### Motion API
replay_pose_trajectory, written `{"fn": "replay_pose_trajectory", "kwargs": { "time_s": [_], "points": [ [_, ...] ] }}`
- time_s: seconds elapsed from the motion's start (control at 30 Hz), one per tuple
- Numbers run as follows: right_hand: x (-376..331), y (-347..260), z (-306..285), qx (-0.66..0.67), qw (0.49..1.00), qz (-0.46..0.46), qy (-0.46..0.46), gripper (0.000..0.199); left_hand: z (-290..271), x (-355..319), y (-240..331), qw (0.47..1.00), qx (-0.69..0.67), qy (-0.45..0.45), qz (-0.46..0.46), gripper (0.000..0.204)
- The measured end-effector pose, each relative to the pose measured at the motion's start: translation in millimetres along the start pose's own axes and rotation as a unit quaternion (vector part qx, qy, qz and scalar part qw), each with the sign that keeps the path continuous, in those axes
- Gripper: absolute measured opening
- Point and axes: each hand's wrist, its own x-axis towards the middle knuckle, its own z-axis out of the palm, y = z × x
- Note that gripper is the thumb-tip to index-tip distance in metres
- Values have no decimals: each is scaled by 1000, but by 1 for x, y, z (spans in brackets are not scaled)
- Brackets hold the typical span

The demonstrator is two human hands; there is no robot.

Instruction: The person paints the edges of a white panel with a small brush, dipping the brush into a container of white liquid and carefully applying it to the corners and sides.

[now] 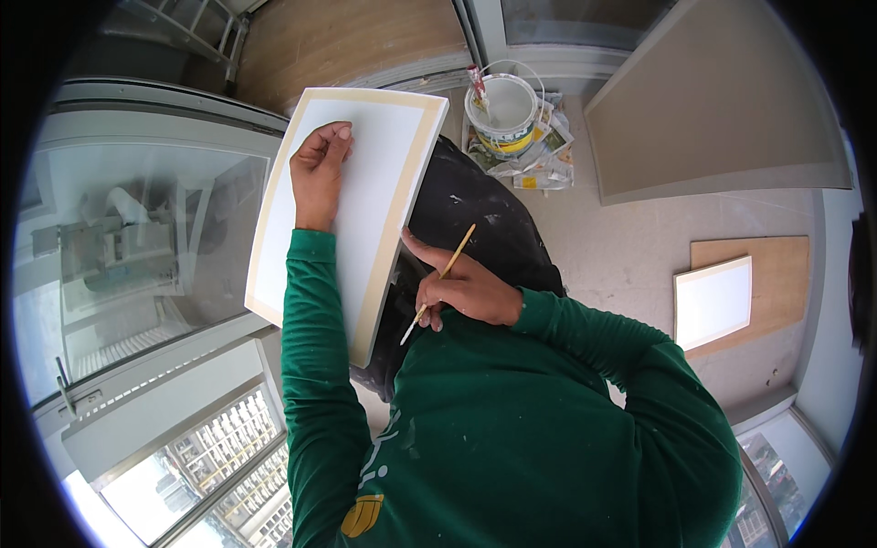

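Note:
A white rectangular panel [370, 173] with a beige, tape-like border lies tilted over my dark trousers. Across its upper half rests my left hand [320, 173], fingers curled and thumb pressed to the fingertips; anything pinched there is too small to make out. A thin paintbrush [468, 235] with a wooden handle and a pale tip is gripped in my right hand [470, 288]. The tip points down toward my lap. My right index finger stretches out to the panel's right edge and appears to touch it.
Beyond my knees, a white paint bucket [507, 142] with a red-handled brush [477, 84] stands on newspaper [548, 164]. A large grey-brown board [713, 110] leans at the far right. Another white panel [714, 301] lies on brown board [786, 274]. Glass doors [137, 256] stand close on the left.

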Motion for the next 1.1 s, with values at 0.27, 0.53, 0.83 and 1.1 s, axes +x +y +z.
{"fn": "replay_pose_trajectory", "kwargs": {
  "time_s": [0.27, 0.53, 0.83, 1.1],
  "points": [
    [-14, -40, -34, 80, 976, -131, 154, 64, -5, 3, 0, 999, -17, -27, 8, 17],
    [-28, -68, -179, 211, 911, -267, 233, 38, -3, -14, 19, 997, 66, -41, -13, 14],
    [10, -113, -294, -101, 898, -121, 411, 50, -23, -45, 31, 963, 242, -56, 104, 14],
    [-52, 8, -331, 273, 915, 3, 297, 76, -34, -50, 31, 983, 174, -44, 37, 10]
  ]
}}
